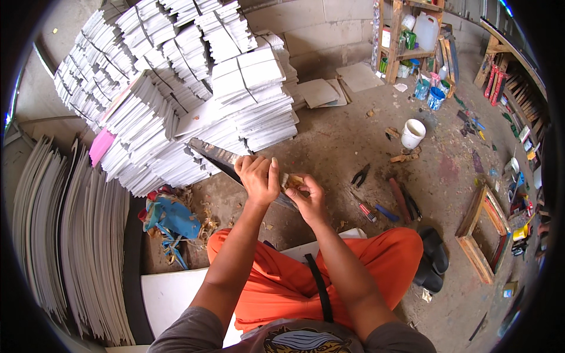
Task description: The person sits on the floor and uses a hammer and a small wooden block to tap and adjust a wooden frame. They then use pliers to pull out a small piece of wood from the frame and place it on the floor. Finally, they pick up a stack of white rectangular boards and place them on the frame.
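A long, dark flat strip [215, 156] with a lighter, worn upper edge runs slantwise in front of me. My left hand [259, 178] is closed around its middle, thumb raised. Close beside it, my right hand [309, 199] pinches a small tan-brown piece [292, 181], whose kind I cannot make out. This piece is at the strip's near part, but whether they touch is hidden by my fingers. Pliers [360, 175] with dark handles lie on the floor to the right. Nearer are a screwdriver with a red-and-white handle [368, 213] and a blue-handled tool [386, 212].
Tied stacks of white sheets [247, 76] rise at the far left, with grey sheets [94, 235] standing nearer. A blue plastic heap [173, 216] lies among scraps. Rightward are a white bucket [413, 133], a wooden frame [471, 226], black footwear [432, 259] and a paint shelf [406, 56].
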A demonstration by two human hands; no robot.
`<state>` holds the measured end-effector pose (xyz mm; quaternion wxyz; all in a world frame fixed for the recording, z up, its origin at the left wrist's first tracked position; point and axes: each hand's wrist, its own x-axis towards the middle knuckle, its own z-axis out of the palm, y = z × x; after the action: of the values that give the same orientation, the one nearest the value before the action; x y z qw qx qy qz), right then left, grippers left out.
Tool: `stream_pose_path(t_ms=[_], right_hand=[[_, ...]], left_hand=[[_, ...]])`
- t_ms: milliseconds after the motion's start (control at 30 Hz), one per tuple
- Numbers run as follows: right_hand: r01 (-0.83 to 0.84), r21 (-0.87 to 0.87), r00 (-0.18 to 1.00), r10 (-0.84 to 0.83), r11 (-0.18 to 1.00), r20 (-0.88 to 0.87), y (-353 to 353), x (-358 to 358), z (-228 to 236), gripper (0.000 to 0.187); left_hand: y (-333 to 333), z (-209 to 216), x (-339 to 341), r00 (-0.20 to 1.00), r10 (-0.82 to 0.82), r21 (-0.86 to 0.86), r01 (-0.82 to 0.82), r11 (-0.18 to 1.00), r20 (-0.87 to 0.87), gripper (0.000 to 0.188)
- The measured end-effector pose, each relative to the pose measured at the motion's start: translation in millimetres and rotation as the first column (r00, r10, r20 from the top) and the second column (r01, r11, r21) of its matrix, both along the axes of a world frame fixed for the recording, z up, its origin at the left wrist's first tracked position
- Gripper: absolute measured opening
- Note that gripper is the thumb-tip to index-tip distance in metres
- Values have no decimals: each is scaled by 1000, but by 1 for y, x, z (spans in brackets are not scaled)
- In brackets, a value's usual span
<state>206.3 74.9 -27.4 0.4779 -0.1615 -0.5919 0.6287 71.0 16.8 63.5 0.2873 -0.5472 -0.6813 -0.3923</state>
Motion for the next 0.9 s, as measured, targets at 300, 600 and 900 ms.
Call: stream_pose_path(t_ms=[300,600,900], right_hand=[[-77,-59,994,72,995,-82,-5,-7,-22,8],[-260,-200,962,235,945,-139,-11,-4,-1,10],[-223,-115,968,206,968,-142,-23,4,-5,12]], left_hand=[[-22,2,-7,971,-221,29,219,975,92,32],[-31,13,-24,854,-463,-18,480,877,239,28],[-24,1,-18,697,4,-72,69,995,717,69]])
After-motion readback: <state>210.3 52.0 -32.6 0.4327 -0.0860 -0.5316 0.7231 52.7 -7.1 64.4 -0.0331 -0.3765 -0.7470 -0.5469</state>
